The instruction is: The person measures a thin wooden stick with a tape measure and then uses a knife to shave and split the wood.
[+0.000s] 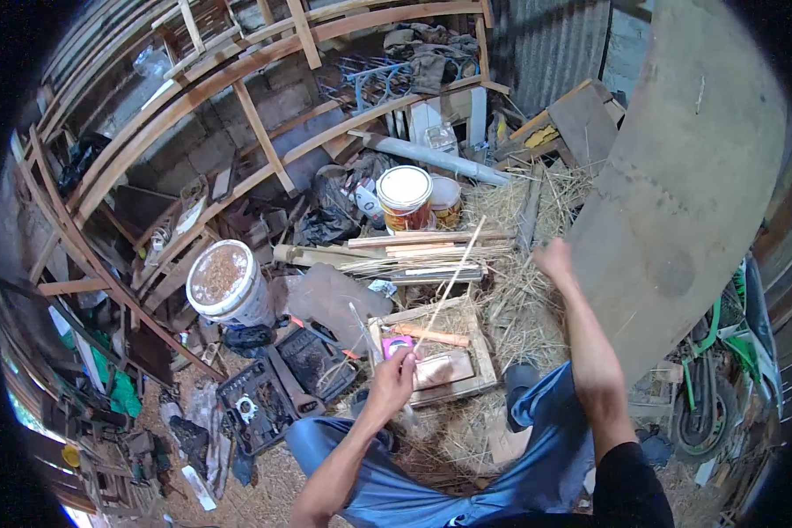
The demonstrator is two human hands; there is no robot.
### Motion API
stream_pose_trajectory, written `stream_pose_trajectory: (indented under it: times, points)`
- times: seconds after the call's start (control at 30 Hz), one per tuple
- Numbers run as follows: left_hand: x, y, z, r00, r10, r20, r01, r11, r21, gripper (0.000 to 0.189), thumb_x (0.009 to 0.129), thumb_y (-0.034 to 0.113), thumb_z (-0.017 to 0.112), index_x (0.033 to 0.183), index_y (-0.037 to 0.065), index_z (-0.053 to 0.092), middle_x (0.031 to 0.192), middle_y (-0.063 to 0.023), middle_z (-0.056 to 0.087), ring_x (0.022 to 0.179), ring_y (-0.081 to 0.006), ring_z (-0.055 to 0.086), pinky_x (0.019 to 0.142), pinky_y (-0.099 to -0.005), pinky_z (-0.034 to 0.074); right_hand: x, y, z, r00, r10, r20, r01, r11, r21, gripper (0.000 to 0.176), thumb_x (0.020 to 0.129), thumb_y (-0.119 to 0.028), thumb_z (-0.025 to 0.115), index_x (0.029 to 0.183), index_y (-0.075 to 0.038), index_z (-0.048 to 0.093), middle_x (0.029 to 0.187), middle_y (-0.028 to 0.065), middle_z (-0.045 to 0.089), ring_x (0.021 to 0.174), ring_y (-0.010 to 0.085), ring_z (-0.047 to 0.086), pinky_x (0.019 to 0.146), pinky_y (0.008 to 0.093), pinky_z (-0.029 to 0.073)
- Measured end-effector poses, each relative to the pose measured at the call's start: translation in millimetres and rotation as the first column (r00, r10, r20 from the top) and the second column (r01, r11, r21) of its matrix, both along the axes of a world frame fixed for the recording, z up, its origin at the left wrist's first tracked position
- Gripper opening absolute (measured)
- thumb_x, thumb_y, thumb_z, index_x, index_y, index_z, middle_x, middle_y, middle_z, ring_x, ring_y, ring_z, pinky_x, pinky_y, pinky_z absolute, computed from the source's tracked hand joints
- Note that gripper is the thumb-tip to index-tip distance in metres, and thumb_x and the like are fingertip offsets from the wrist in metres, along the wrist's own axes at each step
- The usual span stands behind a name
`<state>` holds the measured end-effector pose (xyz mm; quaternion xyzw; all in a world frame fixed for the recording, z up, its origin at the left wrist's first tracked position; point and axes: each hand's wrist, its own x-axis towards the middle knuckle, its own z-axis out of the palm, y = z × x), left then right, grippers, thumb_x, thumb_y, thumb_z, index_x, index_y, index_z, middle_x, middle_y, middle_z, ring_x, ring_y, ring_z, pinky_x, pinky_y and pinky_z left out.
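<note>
From your head cam: your left hand [392,377] has its fingers pinched around the lower end of a long thin stick [453,277], which slants up and away from you, its far tip above the pile of wood strips [398,265]. Right hand [553,259] is raised near the edge of the big grey board [678,194], with loose straw [537,330] around there. Fingers look curled, but honestly can't tell if you've got anything in them. Between your knees sits the wooden box [485,359], with an orange-brown piece [440,335] and something pink [394,344] inside. Open black tool case [248,415] to the left, sawdust-topped white bucket [255,304] behind it.
</note>
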<state>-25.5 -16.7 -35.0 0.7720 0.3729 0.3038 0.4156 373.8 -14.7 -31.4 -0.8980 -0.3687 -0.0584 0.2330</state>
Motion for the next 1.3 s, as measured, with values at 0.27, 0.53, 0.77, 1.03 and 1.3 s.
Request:
stream_pose_trajectory:
  times: [0.27,0.53,0.77,1.03,1.3]
  points:
    - [14,-5,7,0.992,-0.123,-0.002,0.123,0.992,-0.042,0.017,0.095,0.013,0.049,0.098,0.0,0.06,0.06,-0.0073,0.053,0.049,-0.0109,0.048,0.048,-0.027,0.042,-91,5,73,0.327,0.572,-0.752,-0.124,0.815,0.566,0.032,0.091,-0.033,0.058,0.096,-0.001,0.06,0.067,-0.0035,0.047,0.041,0.0027,0.029,0.038,0.0198,0.023]
    - [19,-11,30,0.859,-0.095,0.503,0.444,0.627,-0.64,0.03,0.099,0.023,0.044,0.116,0.0,0.053,0.065,0.004,0.038,0.046,-0.0036,0.03,0.04,-0.0183,0.029,-145,-12,80,0.113,0.587,-0.802,-0.35,0.779,0.521,0.033,0.095,-0.032,0.051,0.093,0.0,0.059,0.065,-0.0026,0.048,0.042,0.0028,0.035,0.038,0.0208,0.025]
    - [23,-2,24,0.858,0.056,0.51,0.345,0.673,-0.655,0.035,0.098,0.024,0.047,0.125,0.002,0.049,0.066,0.005,0.035,0.047,-0.0026,0.028,0.04,-0.0168,0.023,-160,-18,58,0.737,0.676,0.012,-0.675,0.735,0.067,0.01,0.071,-0.018,0.063,0.072,-0.01,0.07,0.066,0.0161,0.064,0.061,0.0317,0.064,0.058,0.0429,0.051]
    - [27,-1,27,0.886,0.059,0.459,0.281,0.72,-0.635,0.032,0.097,0.026,0.048,0.118,0.001,0.054,0.065,0.0064,0.035,0.047,-0.0017,0.029,0.04,-0.0181,0.022,-196,-10,21,0.759,0.643,0.104,-0.63,0.765,-0.133,0.014,0.074,-0.009,0.055,0.066,-0.004,0.066,0.064,0.02,0.064,0.06,0.0339,0.066,0.058,0.0431,0.053]
    - [18,-19,27,0.923,-0.017,0.385,0.273,0.733,-0.623,0.03,0.098,0.025,0.048,0.116,0.002,0.055,0.062,0.0068,0.033,0.048,-0.0026,0.029,0.04,-0.0187,0.023,-78,17,22,0.982,0.186,0.025,-0.186,0.983,0.003,0.014,0.073,-0.009,0.061,0.078,0.003,0.067,0.08,0.0262,0.065,0.077,0.0387,0.066,0.069,0.0458,0.054]
